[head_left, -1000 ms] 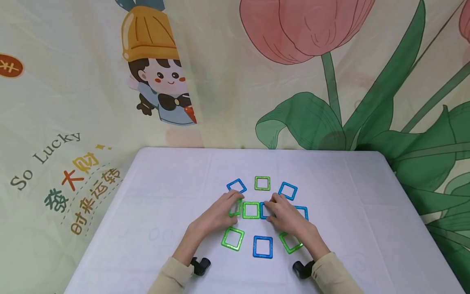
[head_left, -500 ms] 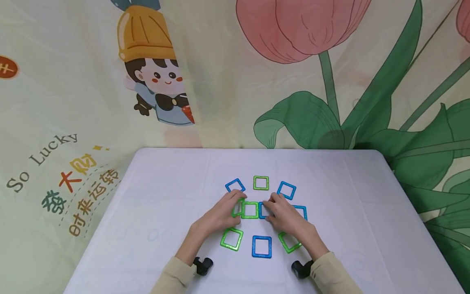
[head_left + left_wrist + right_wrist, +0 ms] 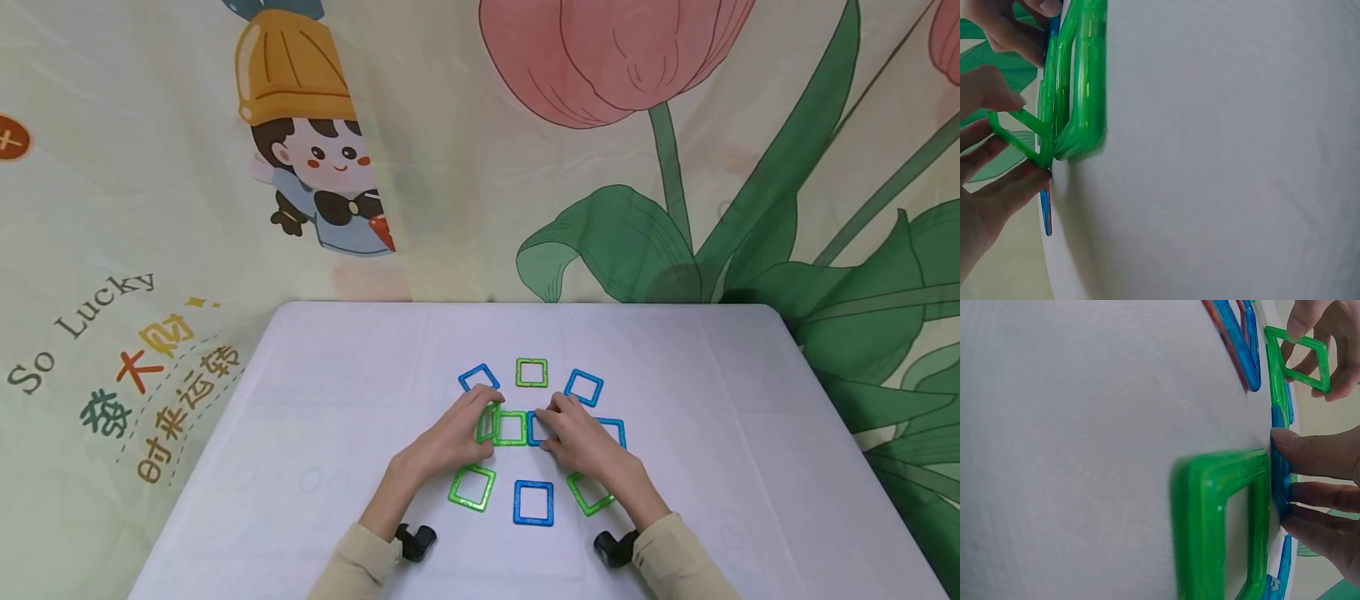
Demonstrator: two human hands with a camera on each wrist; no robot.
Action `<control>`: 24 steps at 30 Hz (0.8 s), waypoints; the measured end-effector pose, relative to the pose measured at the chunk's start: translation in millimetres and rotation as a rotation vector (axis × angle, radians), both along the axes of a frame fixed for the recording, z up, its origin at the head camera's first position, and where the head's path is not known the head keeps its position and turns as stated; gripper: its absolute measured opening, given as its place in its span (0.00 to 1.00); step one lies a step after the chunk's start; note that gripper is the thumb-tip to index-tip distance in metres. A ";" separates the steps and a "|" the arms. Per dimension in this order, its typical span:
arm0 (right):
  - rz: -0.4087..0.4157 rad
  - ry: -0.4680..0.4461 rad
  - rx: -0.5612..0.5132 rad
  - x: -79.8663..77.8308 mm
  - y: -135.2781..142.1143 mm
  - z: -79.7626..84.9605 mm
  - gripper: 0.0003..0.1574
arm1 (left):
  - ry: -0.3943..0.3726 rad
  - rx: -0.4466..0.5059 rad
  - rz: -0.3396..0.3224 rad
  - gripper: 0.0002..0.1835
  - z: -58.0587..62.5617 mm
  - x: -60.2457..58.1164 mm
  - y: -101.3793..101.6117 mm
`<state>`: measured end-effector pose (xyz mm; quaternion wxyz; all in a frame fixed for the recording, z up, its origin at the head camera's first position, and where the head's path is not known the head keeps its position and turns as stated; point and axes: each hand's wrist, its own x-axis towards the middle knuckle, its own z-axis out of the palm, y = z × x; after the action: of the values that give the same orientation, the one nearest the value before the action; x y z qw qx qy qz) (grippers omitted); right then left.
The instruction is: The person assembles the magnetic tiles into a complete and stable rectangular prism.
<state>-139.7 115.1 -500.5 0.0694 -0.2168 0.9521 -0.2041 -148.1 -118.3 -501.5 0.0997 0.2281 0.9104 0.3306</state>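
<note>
My left hand (image 3: 446, 437) grips a green square magnetic tile (image 3: 1324, 369) between thumb and fingers. This tile is stood up on edge, its lower side meeting a flat green square tile (image 3: 511, 443) on the table. Joined to the flat tile's right side is a blue square tile (image 3: 1280, 464), also lying flat. My right hand (image 3: 588, 442) holds that blue tile at its near and far edges, thumb on the near one, and covers part of it in the head view. Another blue tile (image 3: 622, 435) shows partly from behind my right hand.
Loose square tiles lie around the row on the white table (image 3: 750, 467). Beyond it are a blue tile (image 3: 492, 376), a green tile (image 3: 532, 361) and a blue tile (image 3: 587, 375). Nearer lie a green tile (image 3: 470, 503), a blue tile (image 3: 533, 522) and a green tile (image 3: 596, 510).
My left hand has moved slightly right with its green tile, which now stands steeper against the flat green one. My right hand has stayed on the blue tile.
</note>
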 end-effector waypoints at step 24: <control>0.007 0.002 -0.001 -0.9 1.8 -1.0 0.32 | -0.073 0.131 -0.010 0.37 -1.3 -1.1 2.2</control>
<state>-140.7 117.0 -501.5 0.0690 -0.2206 0.9512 -0.2042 -149.1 -116.2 -502.8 0.1196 0.2265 0.8814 0.3970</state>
